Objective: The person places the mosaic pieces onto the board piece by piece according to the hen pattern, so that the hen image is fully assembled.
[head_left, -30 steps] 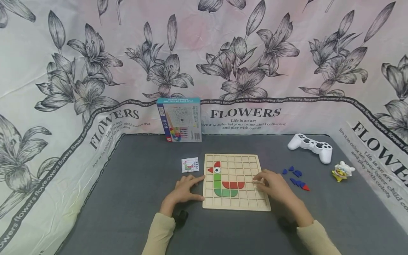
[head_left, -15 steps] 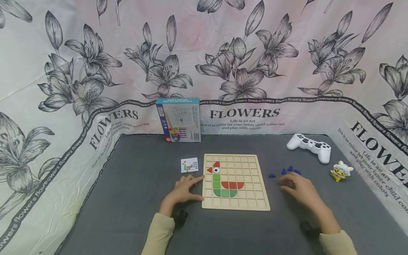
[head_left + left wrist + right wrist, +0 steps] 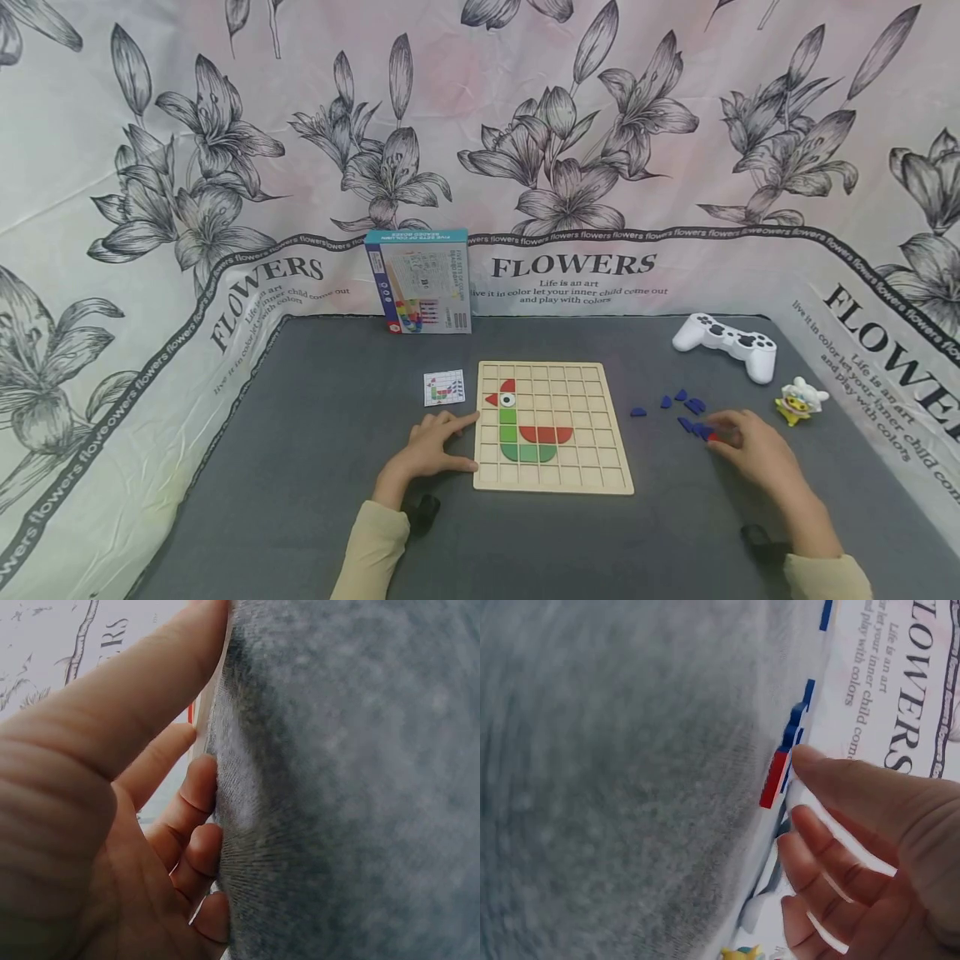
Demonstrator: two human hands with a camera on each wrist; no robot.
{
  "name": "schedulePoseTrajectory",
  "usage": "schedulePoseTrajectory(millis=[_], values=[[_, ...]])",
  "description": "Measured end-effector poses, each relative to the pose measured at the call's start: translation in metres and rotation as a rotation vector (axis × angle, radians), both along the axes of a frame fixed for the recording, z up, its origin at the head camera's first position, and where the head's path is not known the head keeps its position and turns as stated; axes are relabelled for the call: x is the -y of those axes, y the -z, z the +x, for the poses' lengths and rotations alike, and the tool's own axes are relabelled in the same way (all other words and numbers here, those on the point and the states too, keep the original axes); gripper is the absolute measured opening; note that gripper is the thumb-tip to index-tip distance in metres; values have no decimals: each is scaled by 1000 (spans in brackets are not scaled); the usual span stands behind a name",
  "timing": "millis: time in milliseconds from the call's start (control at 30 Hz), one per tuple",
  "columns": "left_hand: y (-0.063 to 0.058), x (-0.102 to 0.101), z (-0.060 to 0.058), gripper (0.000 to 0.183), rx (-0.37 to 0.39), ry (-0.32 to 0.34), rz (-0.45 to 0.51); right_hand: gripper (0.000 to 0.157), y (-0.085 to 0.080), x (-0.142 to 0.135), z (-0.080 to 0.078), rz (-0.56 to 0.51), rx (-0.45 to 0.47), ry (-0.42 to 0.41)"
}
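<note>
- Red piece (image 3: pixel 713 437), partly hidden by fingers, lies on gray cloth (image 3: pixel 300 467) to the right of the grid board (image 3: pixel 592 477), well apart from it.
- Right hand (image 3: pixel 759 454) is low at the piece, thumb and forefinger close around it, other fingers loosely bent; whether the two tips pinch it or merely touch cannot be told.
- Small and block-like, the piece looks light, stiff and hard to damage; smooth faces may prove slightly slippery. Best hold, by judgment: opposite sides, between thumb and forefinger, down near the cloth.
- Blue pieces (image 3: pixel 699 430) line up against its board-side end, where a wide pinch could nudge them; one blue half-round (image 3: pixel 638 412) lies just beside the board's right edge.
- Green tiles (image 3: pixel 528 452), red tiles (image 3: pixel 545 434) and an eye tile (image 3: pixel 507 400) form a birdlike figure on the board.
- Left hand (image 3: pixel 429 450) touches the board's left edge, thumb and forefinger spread wide; the board looks rigid, flat and light enough to slide if bumped.
- Pattern card (image 3: pixel 444 388) lies beside the board's upper left; a box (image 3: pixel 420 283) stands behind the board; a controller (image 3: pixel 723 346) and figurine (image 3: pixel 801 402) sit well to its right.
</note>
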State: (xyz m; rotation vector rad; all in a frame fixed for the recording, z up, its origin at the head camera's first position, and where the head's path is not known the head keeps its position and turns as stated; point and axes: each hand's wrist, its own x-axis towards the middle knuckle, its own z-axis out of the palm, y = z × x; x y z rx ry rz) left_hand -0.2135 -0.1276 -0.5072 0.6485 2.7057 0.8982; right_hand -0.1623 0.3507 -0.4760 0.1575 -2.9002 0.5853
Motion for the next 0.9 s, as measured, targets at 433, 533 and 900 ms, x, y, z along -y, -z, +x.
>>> schedulePoseTrajectory(millis=[433,533,900], values=[[-2,-2,2,80,-4,-3,4,39,0,-7,-7,-3,105,-24],[-2,-2,3,80,-3,-3,1,35,0,-7,-8,-9,132,-9],[-3,-3,3,80,13,-10,1,22,-3,-11,-6,-5,182,56]])
